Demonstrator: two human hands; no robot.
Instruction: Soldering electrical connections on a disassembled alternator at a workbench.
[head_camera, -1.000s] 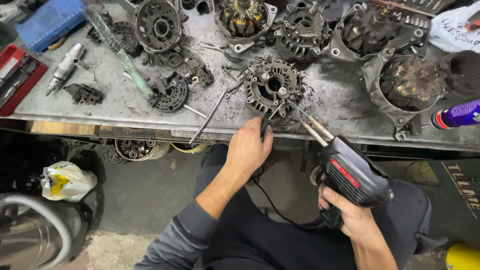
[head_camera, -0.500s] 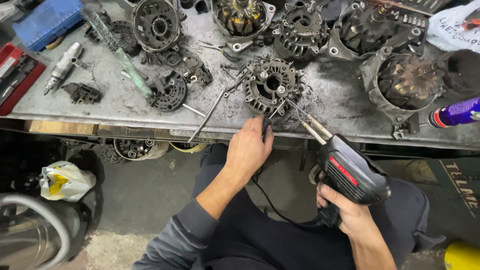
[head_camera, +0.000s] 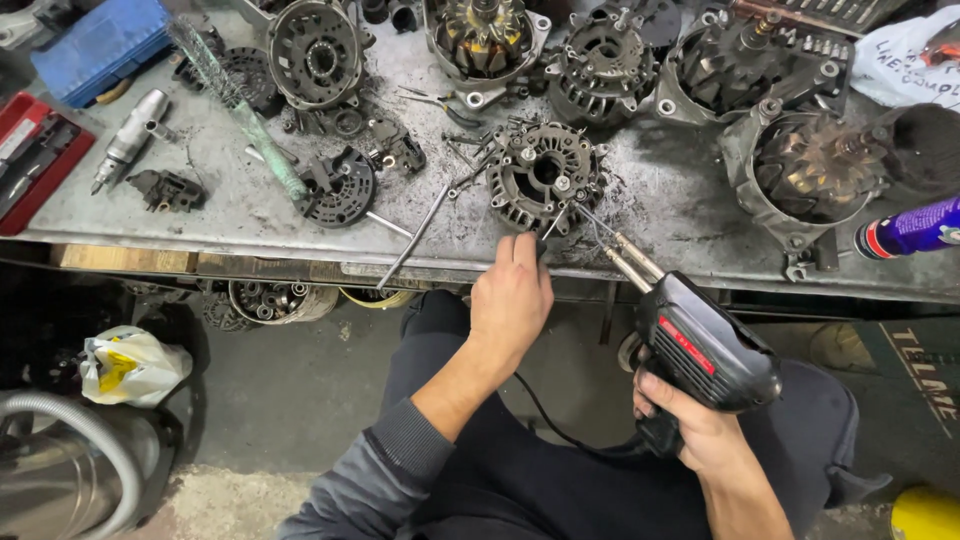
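A round black alternator part (head_camera: 543, 175) lies on the grey metal bench (head_camera: 690, 215) near its front edge. My left hand (head_camera: 512, 297) reaches up to it and pinches a small dark tool at the part's lower rim. My right hand (head_camera: 695, 430) grips a black soldering gun (head_camera: 700, 345) with a red label; its wire tip points up left and touches the part's lower right side. A black cord runs from the gun down across my lap.
Several alternator housings and rotors (head_camera: 810, 165) crowd the back of the bench. A thin metal rod (head_camera: 412, 240) overhangs the front edge. A blue case (head_camera: 100, 45), a red tool tray (head_camera: 35, 160), a purple spray can (head_camera: 915, 228) and a white bag (head_camera: 130, 365) are also around.
Both hands and the soldering gun stay at the alternator part; the view has shifted slightly and the gun tip sits a little closer to the part.
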